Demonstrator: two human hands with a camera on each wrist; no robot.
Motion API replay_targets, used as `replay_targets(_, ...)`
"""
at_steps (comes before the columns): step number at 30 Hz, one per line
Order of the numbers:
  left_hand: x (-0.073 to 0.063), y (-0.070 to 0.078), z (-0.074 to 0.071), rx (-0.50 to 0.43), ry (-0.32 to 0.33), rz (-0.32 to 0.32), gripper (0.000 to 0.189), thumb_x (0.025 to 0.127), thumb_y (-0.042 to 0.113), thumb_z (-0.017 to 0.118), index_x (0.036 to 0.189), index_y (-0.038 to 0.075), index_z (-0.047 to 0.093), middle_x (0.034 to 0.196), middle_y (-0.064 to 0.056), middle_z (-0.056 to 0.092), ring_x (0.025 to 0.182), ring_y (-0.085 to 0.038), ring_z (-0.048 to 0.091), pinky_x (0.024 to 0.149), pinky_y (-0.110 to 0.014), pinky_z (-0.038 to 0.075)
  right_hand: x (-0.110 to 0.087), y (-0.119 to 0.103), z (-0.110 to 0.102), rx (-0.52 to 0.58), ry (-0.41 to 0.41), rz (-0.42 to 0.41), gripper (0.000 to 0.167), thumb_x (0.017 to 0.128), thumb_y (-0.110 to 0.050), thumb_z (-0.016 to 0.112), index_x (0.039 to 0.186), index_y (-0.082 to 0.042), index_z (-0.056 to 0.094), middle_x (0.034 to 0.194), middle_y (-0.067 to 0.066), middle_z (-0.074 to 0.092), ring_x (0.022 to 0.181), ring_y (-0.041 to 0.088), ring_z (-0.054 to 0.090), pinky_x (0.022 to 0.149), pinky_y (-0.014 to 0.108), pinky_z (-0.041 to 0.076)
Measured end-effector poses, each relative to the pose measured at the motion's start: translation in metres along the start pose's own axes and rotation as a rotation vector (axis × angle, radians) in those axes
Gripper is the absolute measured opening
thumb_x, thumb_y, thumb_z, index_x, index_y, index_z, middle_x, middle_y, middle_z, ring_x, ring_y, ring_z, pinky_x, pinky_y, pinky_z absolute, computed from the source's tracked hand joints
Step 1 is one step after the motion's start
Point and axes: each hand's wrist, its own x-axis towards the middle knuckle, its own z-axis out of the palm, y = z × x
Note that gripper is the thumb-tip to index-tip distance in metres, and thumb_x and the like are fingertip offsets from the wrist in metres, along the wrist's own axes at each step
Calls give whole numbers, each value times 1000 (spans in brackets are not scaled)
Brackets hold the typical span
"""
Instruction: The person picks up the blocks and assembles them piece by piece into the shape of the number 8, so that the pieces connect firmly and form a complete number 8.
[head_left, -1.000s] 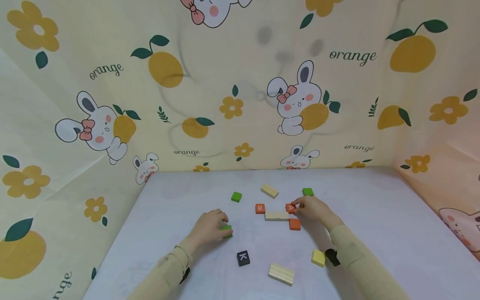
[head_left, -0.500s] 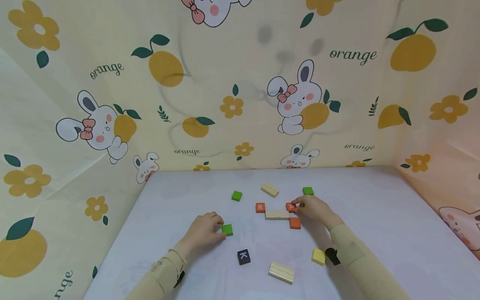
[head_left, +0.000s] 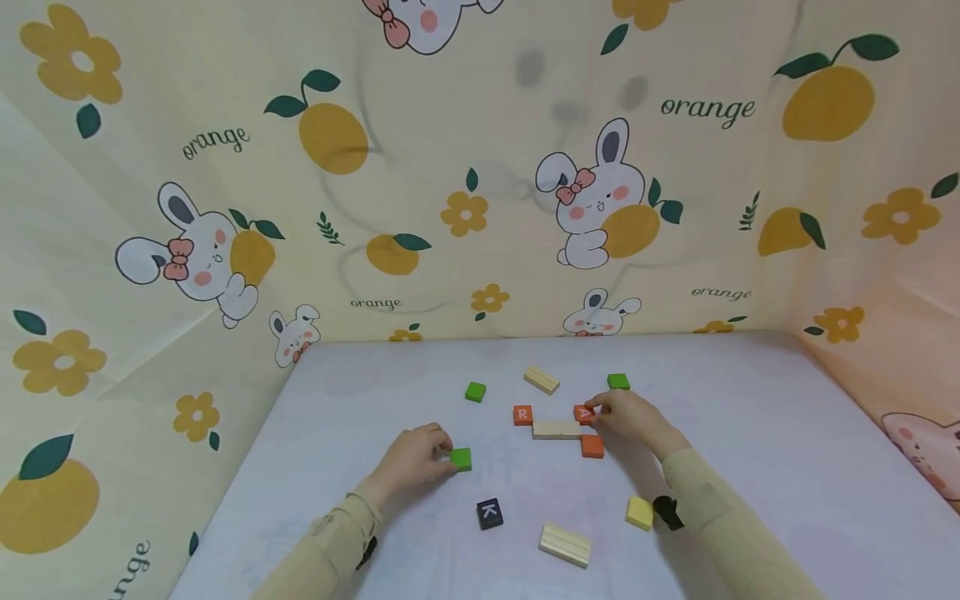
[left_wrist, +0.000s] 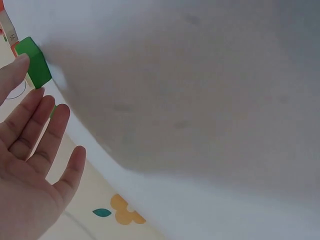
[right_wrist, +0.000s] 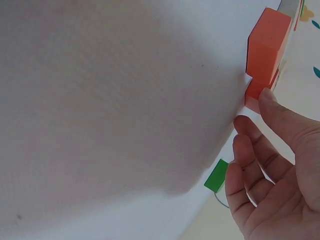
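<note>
In the head view my left hand (head_left: 415, 460) has its thumb and index finger at the left side of a green block (head_left: 461, 459), pinching it on the white table. The left wrist view shows the thumb on that block and the index fingertip at its lower corner, the other fingers spread loosely. With thumb and fingertips, my right hand (head_left: 628, 417) pinches an orange block lettered A (head_left: 583, 414). That block lies at the right end of a wooden plank (head_left: 556, 430), behind a plain orange block (head_left: 592, 447). An orange block lettered R (head_left: 522, 415) is by the plank's left end.
Nearer me lie a black block lettered K (head_left: 490, 513), a wooden plank piece (head_left: 565, 546) and a yellow block (head_left: 640, 513) beside the right sleeve. Farther back are another wooden piece (head_left: 542, 380), one green block (head_left: 476, 392) and a second green block (head_left: 618, 382) behind the right hand.
My left hand first drew back left, uncovering the green block, then came right again, and the block has shifted slightly right. The right hand stays at the A block.
</note>
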Motion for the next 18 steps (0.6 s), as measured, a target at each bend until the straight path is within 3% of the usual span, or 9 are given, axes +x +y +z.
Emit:
replay_targets(8,9,10,6,-50,-5,23,27,78,30,71,96,10,66,93,0,65,80,-14,60,73,-30,48,1,-1,-1,5,-14,5,31,87,-20,65,116,-11,65,96,8,64,79,18,52,72,36,48)
replay_targets(18,26,24,13,-11,-28,54,26,80,32,70,97,13,67,94,3,66,82,-11,61,75,-29,48,3,0,0,4,-5,12,31,86,-21,65,116,-11,65,97,9,64,80,18,52,74,38,48)
